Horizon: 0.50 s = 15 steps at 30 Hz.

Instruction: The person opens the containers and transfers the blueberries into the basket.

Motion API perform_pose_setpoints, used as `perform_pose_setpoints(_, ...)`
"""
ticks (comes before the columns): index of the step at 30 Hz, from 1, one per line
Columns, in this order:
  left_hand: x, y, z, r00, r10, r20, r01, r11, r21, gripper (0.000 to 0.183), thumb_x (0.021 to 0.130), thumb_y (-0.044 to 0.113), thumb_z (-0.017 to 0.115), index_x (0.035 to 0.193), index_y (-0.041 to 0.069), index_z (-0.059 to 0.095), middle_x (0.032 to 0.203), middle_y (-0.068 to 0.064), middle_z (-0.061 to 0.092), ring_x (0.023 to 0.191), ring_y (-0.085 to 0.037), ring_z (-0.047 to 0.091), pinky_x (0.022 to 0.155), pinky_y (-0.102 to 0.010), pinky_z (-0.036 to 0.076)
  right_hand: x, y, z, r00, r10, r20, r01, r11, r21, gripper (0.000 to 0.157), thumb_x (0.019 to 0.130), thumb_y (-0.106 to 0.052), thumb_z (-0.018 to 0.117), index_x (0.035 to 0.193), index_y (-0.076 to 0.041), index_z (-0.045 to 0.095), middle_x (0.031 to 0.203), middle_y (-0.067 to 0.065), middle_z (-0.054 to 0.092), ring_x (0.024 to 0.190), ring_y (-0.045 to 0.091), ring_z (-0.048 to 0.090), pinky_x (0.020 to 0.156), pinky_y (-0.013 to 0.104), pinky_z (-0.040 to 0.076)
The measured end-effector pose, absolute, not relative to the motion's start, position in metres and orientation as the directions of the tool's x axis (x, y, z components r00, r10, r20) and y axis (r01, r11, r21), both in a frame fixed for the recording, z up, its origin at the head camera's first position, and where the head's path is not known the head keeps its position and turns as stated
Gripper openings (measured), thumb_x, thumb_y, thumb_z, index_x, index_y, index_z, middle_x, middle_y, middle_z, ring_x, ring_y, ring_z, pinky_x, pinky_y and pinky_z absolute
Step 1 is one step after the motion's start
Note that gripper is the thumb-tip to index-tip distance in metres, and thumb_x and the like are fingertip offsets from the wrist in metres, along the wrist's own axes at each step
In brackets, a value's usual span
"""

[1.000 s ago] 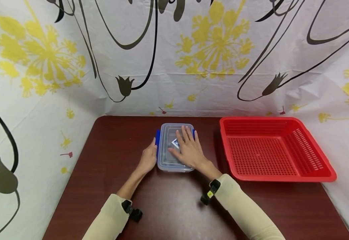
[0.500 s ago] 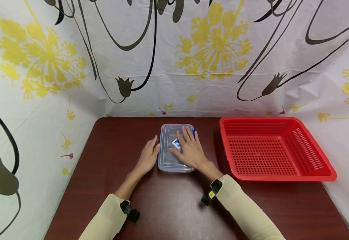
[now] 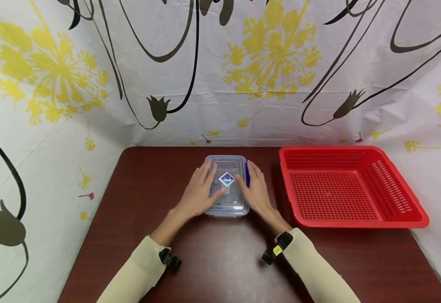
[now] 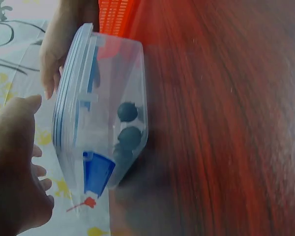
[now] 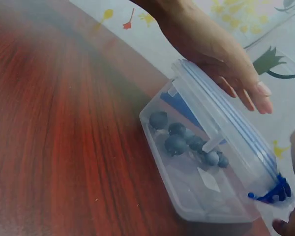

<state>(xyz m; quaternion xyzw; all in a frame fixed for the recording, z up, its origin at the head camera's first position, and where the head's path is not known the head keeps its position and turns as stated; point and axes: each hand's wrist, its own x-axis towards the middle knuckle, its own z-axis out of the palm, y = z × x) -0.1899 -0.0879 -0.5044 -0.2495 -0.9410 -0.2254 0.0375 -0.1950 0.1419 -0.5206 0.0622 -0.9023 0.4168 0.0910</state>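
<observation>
While the left hand (image 3: 197,194) spreads wide over a clear rectangular plastic box (image 3: 228,205) of dark round balls (image 5: 175,144), the right hand (image 3: 257,192) lies straight-fingered along its blue three-o'clock latch (image 3: 247,176).

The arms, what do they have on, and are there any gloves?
The left sleeve and right sleeve are pale cream and plain. Each wrist wears a small black camera, left and right; the right one's band has a yellow mark. The left hand and right hand wear no gloves.
</observation>
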Motion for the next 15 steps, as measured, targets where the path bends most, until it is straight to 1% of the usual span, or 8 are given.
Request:
perform_pose_setpoints(3, -0.188, -0.082, -0.505, -0.868, 0.468, 0.165, 0.495, 0.796, 0.348, 0.093, 0.105, 0.061, 0.053, 0.170, 0.005, 0.017, 0.178, -0.019, 0.007, 0.164, -0.037, 0.012, 0.132, -0.054, 0.011, -0.191, 0.146, -0.525, -0.984, 0.019, 0.175, -0.129, 0.596, -0.792, 0.074, 0.107, -0.038, 0.061, 0.164, 0.001, 0.034, 0.156, 0.027, 0.047, 0.143, 0.042, 0.048, 0.121, 0.057, 0.037)
perform_pose_setpoints(7, -0.184, -0.075, -0.509, -0.862, 0.486, 0.142, 0.506, 0.814, 0.285, 0.096, 0.104, 0.065, 0.052, 0.170, 0.006, 0.014, 0.178, -0.019, 0.005, 0.164, -0.036, 0.010, 0.132, -0.053, 0.011, -0.187, 0.150, -0.532, -0.992, 0.043, 0.116, -0.072, 0.562, -0.824, 0.072, 0.109, -0.040, 0.058, 0.162, 0.003, 0.036, 0.143, 0.028, 0.056, 0.132, 0.041, 0.056, 0.115, 0.056, 0.044)
perform_pose_setpoints(11, -0.184, -0.069, -0.512, -0.853, 0.504, 0.136, 0.522, 0.816, 0.249, 0.096, 0.104, 0.068, 0.049, 0.170, 0.007, 0.016, 0.178, -0.018, 0.006, 0.165, -0.033, 0.006, 0.133, -0.051, 0.009, -0.184, 0.150, -0.537, -0.993, 0.062, 0.099, -0.050, 0.539, -0.841, 0.069, 0.110, -0.040, 0.057, 0.161, 0.003, 0.039, 0.134, 0.026, 0.061, 0.127, 0.039, 0.059, 0.113, 0.054, 0.045)
perform_pose_setpoints(15, -0.184, -0.065, -0.514, -0.850, 0.514, 0.115, 0.526, 0.822, 0.217, 0.098, 0.102, 0.073, 0.044, 0.170, 0.008, 0.017, 0.178, -0.017, 0.006, 0.165, -0.031, 0.002, 0.133, -0.050, 0.006, -0.182, 0.151, -0.541, -0.994, 0.068, 0.086, -0.040, 0.500, -0.865, 0.065, 0.111, -0.039, 0.055, 0.161, 0.001, 0.041, 0.137, 0.025, 0.063, 0.128, 0.036, 0.059, 0.114, 0.054, 0.045)
